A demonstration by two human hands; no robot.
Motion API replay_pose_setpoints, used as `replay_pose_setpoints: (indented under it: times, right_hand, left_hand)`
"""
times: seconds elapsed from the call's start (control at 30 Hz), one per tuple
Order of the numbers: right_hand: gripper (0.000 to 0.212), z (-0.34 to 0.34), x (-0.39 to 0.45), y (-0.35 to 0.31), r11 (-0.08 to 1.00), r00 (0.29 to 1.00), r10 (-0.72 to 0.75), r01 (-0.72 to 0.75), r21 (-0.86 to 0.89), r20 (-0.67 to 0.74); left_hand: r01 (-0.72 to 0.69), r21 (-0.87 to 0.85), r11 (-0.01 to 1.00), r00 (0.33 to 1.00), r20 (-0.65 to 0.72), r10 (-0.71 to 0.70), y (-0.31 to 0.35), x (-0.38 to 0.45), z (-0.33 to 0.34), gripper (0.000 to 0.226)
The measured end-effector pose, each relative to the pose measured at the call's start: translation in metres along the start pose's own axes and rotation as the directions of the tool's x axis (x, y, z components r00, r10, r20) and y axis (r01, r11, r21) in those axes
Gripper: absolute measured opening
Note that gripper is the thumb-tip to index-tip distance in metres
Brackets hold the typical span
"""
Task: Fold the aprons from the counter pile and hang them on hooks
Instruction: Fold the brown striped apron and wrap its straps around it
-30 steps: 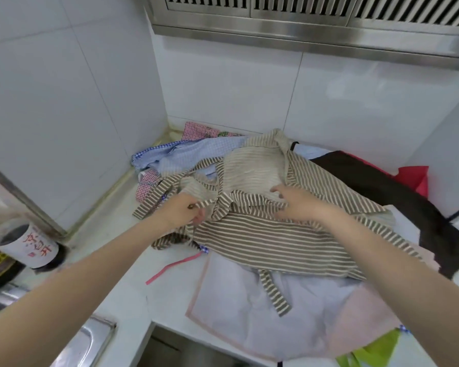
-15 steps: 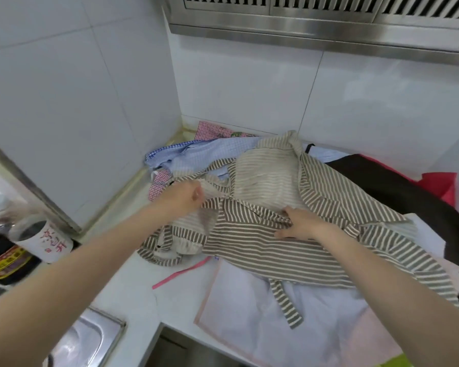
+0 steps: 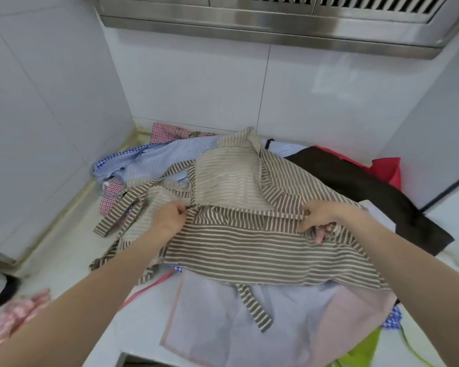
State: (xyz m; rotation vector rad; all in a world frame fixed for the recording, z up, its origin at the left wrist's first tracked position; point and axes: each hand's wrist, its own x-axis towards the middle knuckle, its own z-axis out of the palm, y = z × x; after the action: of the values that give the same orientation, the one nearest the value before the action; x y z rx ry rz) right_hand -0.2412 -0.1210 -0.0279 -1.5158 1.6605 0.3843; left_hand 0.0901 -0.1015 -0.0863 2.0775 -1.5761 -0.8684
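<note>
Counter (image 3: 72, 250) carrying the pile of aprons, with the striped apron (image 3: 249, 250) taken as landmark. It is lying uppermost and mid-pile, its brown-and-cream lower panel spreading toward the viewer and its paler bib (image 3: 225, 181) lying beyond the fold line. A pale pink-edged apron (image 3: 223, 321) is showing from under its near edge; a dark brown apron (image 3: 355, 186) is lying to its right; a blue checked apron (image 3: 157, 160) is lying behind it to the left, toward the wall corner. A loose striped tie (image 3: 252, 305) is trailing from its near hem over the pale apron

Left hand (image 3: 167, 221) is gripping the striped apron at its left waist edge — fingers curled, pinching cloth. Right hand (image 3: 321, 218) is pinching the matching edge on the right, thumb and fingers closed on a gathered ridge of fabric

Handling, as judged: the cloth is reading as light, limp and non-fragile, sagging wherever unsupported and dragging its ties along. Best holds are the two waist corners now being taken — stretching between them should be giving a straight fold line. No hooks are appearing in view
</note>
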Motion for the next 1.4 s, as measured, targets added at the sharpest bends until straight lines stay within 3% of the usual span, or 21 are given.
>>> replay_pose_setpoints:
  times: [0.07, 0.1, 0.13, 0.2, 0.23, 0.27, 0.37, 0.5, 0.6, 0.7, 0.8, 0.87, 0.97, 1.03, 1.1, 1.13, 1.2, 1.23, 1.33, 1.4]
  right_hand:
    - [0.018, 0.007, 0.002, 0.006, 0.992, 0.998, 0.059, -0.063, -0.111, -0.039]
    - [0.017, 0.009, 0.001, 0.007, 0.984, 0.994, 0.071, -0.085, -0.159, -0.088]
    - [0.018, 0.009, 0.001, 0.009, 0.978, 0.987, 0.076, -0.102, -0.181, -0.142]
    - [0.013, 0.006, -0.002, 0.011, 0.972, 0.970, 0.088, -0.133, -0.193, -0.227]
    - [0.011, 0.004, -0.004, 0.012, 0.966, 0.959, 0.085, -0.146, -0.213, -0.270]
    - [0.013, 0.002, -0.004, 0.015, 0.960, 0.944, 0.057, -0.141, -0.241, -0.326]
    - [0.017, -0.004, -0.004, 0.018, 0.974, 0.875, -0.118, 0.009, -0.228, -0.470]
    - [0.011, -0.028, -0.023, 0.014, 0.976, 0.789, -0.210, 0.204, -0.076, -0.578]
    - [0.016, -0.057, -0.039, 0.014, 0.965, 0.729, -0.262, 0.220, -0.145, -0.633]
    - [0.029, -0.068, -0.047, 0.014, 0.956, 0.806, -0.284, 0.196, -0.218, -0.520]
    - [0.049, -0.046, -0.034, 0.030, 0.973, 0.954, -0.163, 0.114, -0.201, -0.250]
    - [0.060, -0.022, -0.021, 0.050, 0.997, 0.995, -0.029, 0.022, -0.078, -0.093]
    - [0.056, -0.014, -0.007, 0.063, 0.988, 0.993, 0.117, -0.118, -0.096, -0.021]
    - [0.055, -0.026, 0.001, 0.051, 0.966, 0.992, 0.113, -0.121, -0.229, -0.049]
    - [0.058, -0.040, 0.008, 0.025, 0.933, 0.979, 0.031, -0.100, -0.345, -0.200]
    - [0.050, -0.045, 0.013, 0.010, 0.929, 0.958, -0.043, -0.065, -0.364, -0.282]
    - [0.033, -0.044, 0.019, -0.024, 0.933, 0.896, -0.192, 0.041, -0.356, -0.401]
    - [0.034, -0.040, 0.025, -0.041, 0.942, 0.867, -0.239, 0.098, -0.320, -0.437]
    - [0.038, -0.018, 0.051, -0.074, 0.970, 0.865, -0.236, 0.186, -0.154, -0.442]
    - [0.047, -0.005, 0.069, -0.084, 0.979, 0.857, -0.186, 0.118, -0.169, -0.481]
  left_hand:
    - [-0.116, 0.209, 0.971, 0.983, -0.115, 0.142, 0.007, -0.004, 0.003, 0.020]
    - [-0.225, 0.362, 0.905, 0.930, -0.199, 0.310, 0.012, -0.007, 0.006, 0.027]
    - [-0.342, 0.519, 0.783, 0.832, -0.220, 0.509, 0.015, -0.008, 0.011, 0.031]
    - [-0.602, 0.649, 0.464, 0.563, -0.066, 0.824, 0.018, -0.010, 0.025, 0.031]
    - [-0.702, 0.620, 0.351, 0.487, 0.058, 0.872, 0.017, -0.011, 0.031, 0.032]
    - [-0.761, 0.565, 0.320, 0.481, 0.161, 0.862, 0.016, -0.011, 0.037, 0.037]
    - [-0.747, 0.504, 0.433, 0.623, 0.304, 0.721, 0.015, -0.008, 0.039, 0.066]
    - [-0.615, 0.454, 0.644, 0.787, 0.311, 0.532, 0.020, -0.005, 0.034, 0.068]
    - [-0.484, 0.391, 0.783, 0.870, 0.309, 0.384, 0.017, 0.005, 0.026, 0.074]
    - [-0.445, 0.359, 0.820, 0.874, 0.375, 0.310, 0.017, 0.014, 0.021, 0.071]
    - [-0.398, 0.234, 0.887, 0.868, 0.409, 0.281, 0.025, 0.019, 0.012, 0.041]
    - [-0.348, 0.157, 0.924, 0.905, 0.313, 0.287, 0.030, 0.021, 0.001, 0.015]
    - [-0.420, 0.283, 0.862, 0.905, 0.059, 0.421, 0.040, 0.021, -0.007, 0.011]
    - [-0.480, 0.302, 0.824, 0.870, 0.043, 0.491, 0.051, 0.016, -0.005, 0.015]
    - [-0.510, 0.304, 0.804, 0.860, 0.174, 0.480, 0.061, 0.013, 0.003, 0.038]
    - [-0.518, 0.344, 0.783, 0.855, 0.249, 0.455, 0.065, 0.012, 0.009, 0.046]
    - [-0.533, 0.455, 0.713, 0.844, 0.349, 0.408, 0.066, 0.011, 0.018, 0.050]
    - [-0.525, 0.484, 0.700, 0.848, 0.365, 0.384, 0.064, 0.011, 0.021, 0.051]
    - [-0.492, 0.461, 0.739, 0.861, 0.381, 0.336, 0.054, 0.016, 0.027, 0.051]
    - [-0.473, 0.416, 0.777, 0.864, 0.392, 0.316, 0.049, 0.020, 0.026, 0.050]
